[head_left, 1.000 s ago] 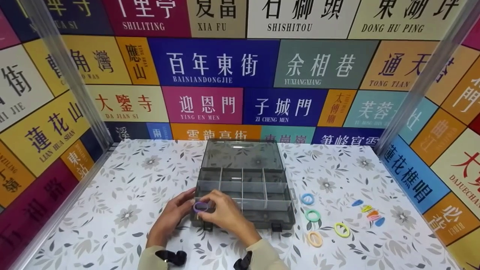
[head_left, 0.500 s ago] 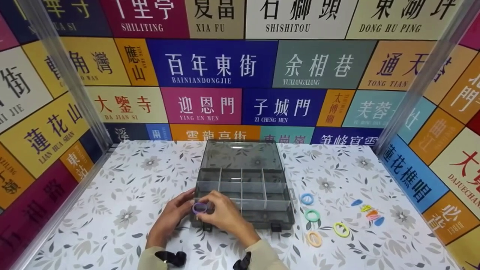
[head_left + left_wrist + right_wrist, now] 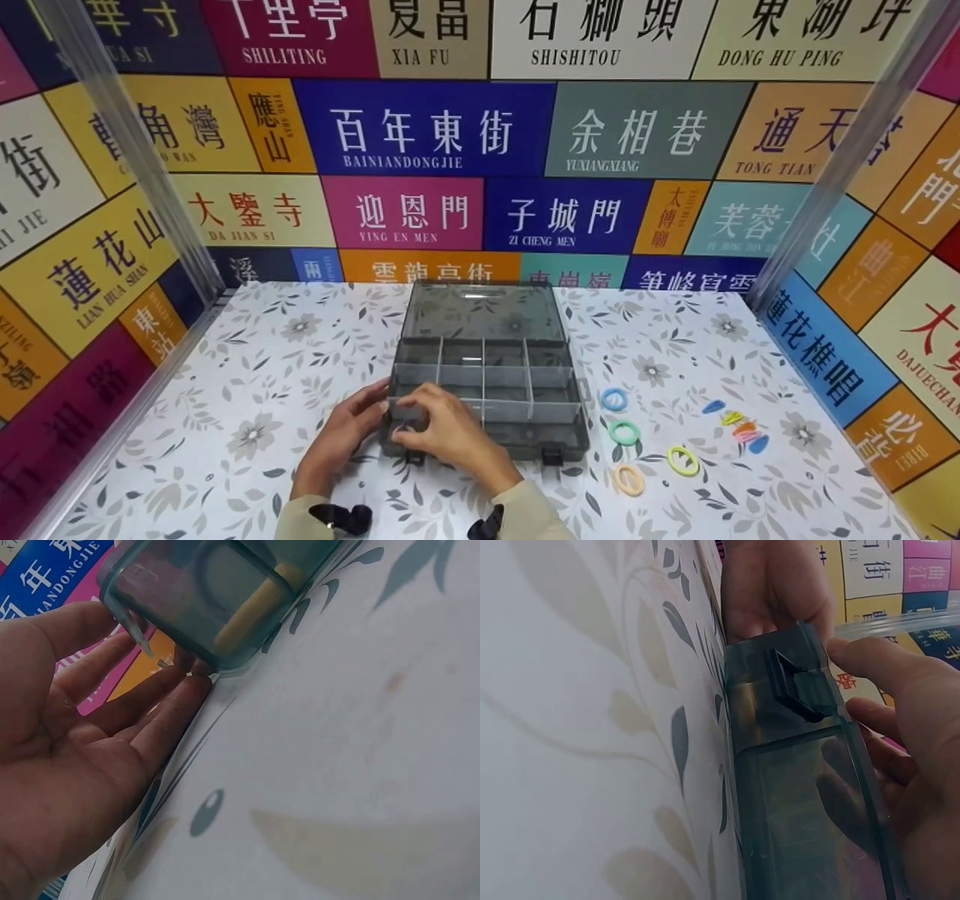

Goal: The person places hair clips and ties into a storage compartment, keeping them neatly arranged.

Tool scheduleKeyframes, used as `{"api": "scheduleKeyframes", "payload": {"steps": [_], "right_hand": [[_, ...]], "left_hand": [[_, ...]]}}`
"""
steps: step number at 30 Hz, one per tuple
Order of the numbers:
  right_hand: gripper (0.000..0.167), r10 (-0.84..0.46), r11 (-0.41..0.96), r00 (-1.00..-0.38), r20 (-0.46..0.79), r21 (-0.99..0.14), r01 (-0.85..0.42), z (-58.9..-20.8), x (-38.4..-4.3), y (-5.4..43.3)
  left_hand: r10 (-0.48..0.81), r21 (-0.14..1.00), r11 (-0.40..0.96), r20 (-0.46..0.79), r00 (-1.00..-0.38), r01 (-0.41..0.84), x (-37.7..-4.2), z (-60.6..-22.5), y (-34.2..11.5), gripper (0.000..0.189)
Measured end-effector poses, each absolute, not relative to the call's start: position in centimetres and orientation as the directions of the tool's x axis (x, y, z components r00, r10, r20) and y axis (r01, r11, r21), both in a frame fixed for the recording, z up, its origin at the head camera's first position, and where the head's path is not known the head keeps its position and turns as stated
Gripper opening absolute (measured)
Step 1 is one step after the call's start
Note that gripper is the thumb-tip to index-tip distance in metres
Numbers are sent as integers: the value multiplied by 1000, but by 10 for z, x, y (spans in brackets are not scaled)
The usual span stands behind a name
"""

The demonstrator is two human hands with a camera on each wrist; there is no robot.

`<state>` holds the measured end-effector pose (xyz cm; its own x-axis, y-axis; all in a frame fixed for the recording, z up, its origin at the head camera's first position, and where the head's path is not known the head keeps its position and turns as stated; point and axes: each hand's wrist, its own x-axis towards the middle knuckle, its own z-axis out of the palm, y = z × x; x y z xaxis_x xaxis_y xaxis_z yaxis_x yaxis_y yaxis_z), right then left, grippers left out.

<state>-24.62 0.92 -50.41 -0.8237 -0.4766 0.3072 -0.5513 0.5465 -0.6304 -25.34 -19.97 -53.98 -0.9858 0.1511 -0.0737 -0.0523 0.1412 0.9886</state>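
Note:
A smoky transparent compartment box (image 3: 525,435) stands with its lid (image 3: 484,311) folded back. My right hand (image 3: 446,431) is over its front left compartment, thumb and index finger bent and spread apart, with nothing visible between them. My left hand (image 3: 341,435) rests against the box's left side; in the left wrist view its fingertips touch near the lower edge. Through the box wall there, a dim dark ring (image 3: 202,574) and a yellowish strip (image 3: 259,607) show. In the right wrist view, my right hand (image 3: 922,757) is at the rim beside a black latch (image 3: 784,686).
Right of the box lie blue (image 3: 614,399), green (image 3: 624,432), yellow (image 3: 682,460) and peach (image 3: 628,480) hair ties. Farther right is a row of several coloured snap hair clips (image 3: 746,430). Sign-covered walls (image 3: 420,124) surround the patterned tabletop (image 3: 255,360).
The purple hair tie pinched in my right hand has left the fingers and is no longer visible in the head view. My right thumb and index finger have spread; the left hand stays put.

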Motion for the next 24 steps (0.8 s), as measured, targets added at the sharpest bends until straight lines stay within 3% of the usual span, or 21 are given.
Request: {"api": "scheduleKeyframes", "payload": {"steps": [12, 24], "right_hand": [[40, -438, 449, -830, 345, -716, -535, -490, -250, 32], [40, -403, 446, -822, 402, -698, -560, -472, -250, 72]], "left_hand": [[119, 985, 140, -122, -985, -105, -256, -538, -198, 51], [147, 993, 82, -99, -984, -88, -257, -542, -200, 52]]}}
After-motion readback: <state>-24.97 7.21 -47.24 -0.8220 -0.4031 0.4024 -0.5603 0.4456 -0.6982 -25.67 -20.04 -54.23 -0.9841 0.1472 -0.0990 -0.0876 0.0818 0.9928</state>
